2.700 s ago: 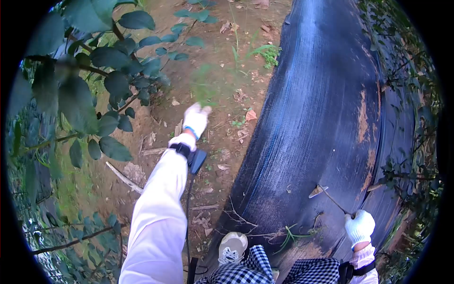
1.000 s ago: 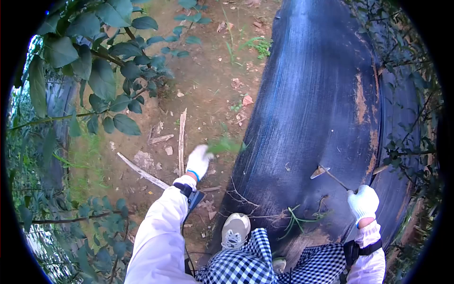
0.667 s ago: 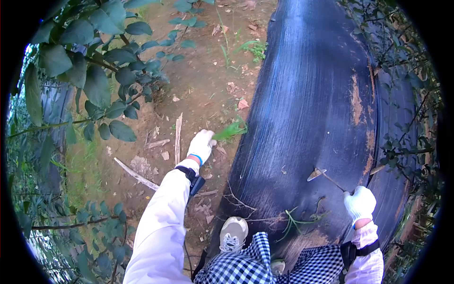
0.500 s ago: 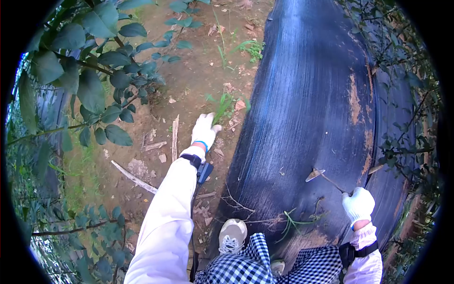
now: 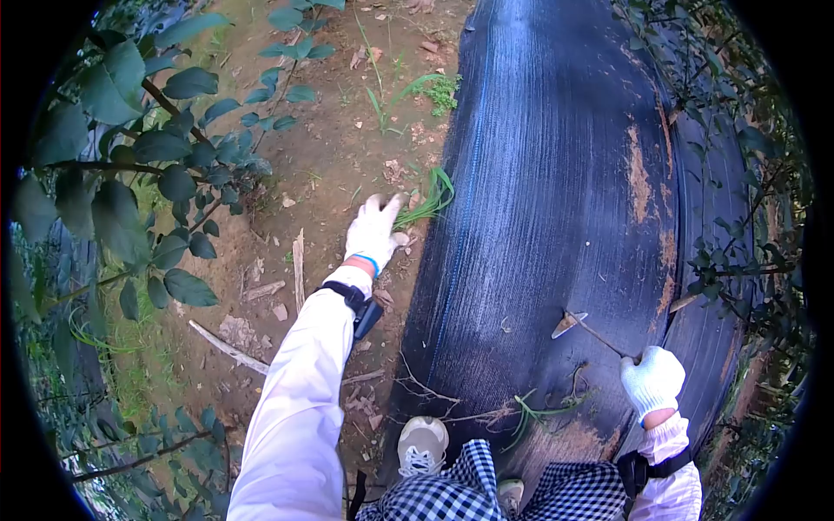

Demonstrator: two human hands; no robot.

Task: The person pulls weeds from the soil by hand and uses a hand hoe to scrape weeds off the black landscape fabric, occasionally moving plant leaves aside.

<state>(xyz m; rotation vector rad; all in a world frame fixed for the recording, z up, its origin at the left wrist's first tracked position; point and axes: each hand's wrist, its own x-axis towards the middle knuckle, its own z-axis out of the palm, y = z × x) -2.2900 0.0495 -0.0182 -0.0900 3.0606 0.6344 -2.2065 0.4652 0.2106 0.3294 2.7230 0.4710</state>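
My left hand [image 5: 373, 230], in a white glove, reaches out over the bare soil with its fingers spread. A small tuft of green grass [image 5: 429, 199] lies just past its fingertips, at the edge of the black ground sheet [image 5: 565, 156]. A dark strap with a small device [image 5: 362, 314] sits on that wrist. Low on the right, my gloved right hand [image 5: 653, 382] grips the thin handle of a small weeding hoe. The hoe's blade [image 5: 569, 324] rests on the sheet.
Leafy branches [image 5: 165, 165] hang over the left side. Sticks [image 5: 228, 347] and dry leaves litter the brown soil [image 5: 334, 165]. Another pulled weed [image 5: 539, 406] and dry twigs lie on the sheet by my shoe [image 5: 423, 445]. Shrubs [image 5: 747, 260] border the right edge.
My left hand carried the grass tuft forward from near my knee, then spread its fingers, and the tuft now lies beyond them. The right hand and hoe stayed put.
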